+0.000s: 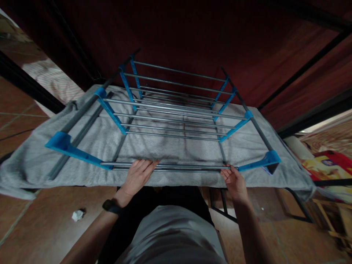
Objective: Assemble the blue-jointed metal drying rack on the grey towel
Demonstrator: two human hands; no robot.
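A rack frame of grey metal rods (170,107) and blue plastic brackets (111,112) lies on its side across a grey blanket. My left hand (140,174) is wrapped over the front metal rods (189,167), left of their middle. My right hand (233,179) pinches the right end of these rods, close to the right front bracket (260,162). At the other end, the rods meet the left front bracket (74,150). Thicker grey poles run back through the brackets on both sides. My fingertips are partly hidden behind the rods.
The grey blanket (165,146) covers a table or bench with dark metal legs. Dark red fabric (178,36) hangs behind it. Crumpled white paper (78,215) lies on the tiled floor at left. Red and yellow packaging (327,165) is at right.
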